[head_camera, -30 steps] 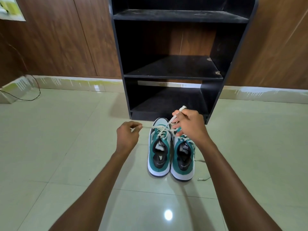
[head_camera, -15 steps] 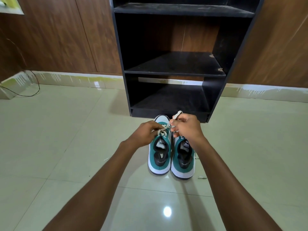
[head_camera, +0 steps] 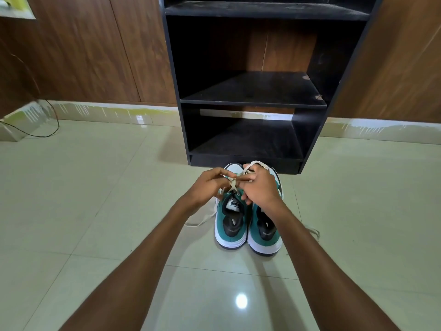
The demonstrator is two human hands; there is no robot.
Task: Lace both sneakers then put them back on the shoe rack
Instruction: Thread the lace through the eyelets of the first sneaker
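Observation:
Two teal and white sneakers stand side by side on the tiled floor, toes toward the rack: the left sneaker (head_camera: 231, 225) and the right sneaker (head_camera: 265, 235). My left hand (head_camera: 207, 187) and my right hand (head_camera: 259, 185) meet over the left sneaker's tongue, each pinching a strand of its white lace (head_camera: 232, 185). The strands cross between my fingers. A loose lace end (head_camera: 202, 219) trails on the floor to the left. The black shoe rack (head_camera: 253, 101) stands just behind the sneakers, its shelves bare.
Wooden wall panels flank the rack. A black cable (head_camera: 47, 125) loops on the floor at the far left by the skirting. Another lace end (head_camera: 313, 231) lies right of the right sneaker. Glossy tile floor (head_camera: 95, 211) surrounds the shoes.
My left hand came in from the left, where it had the lace pulled taut, and now meets my right hand over the left sneaker. The lace strands now cross between my fingers.

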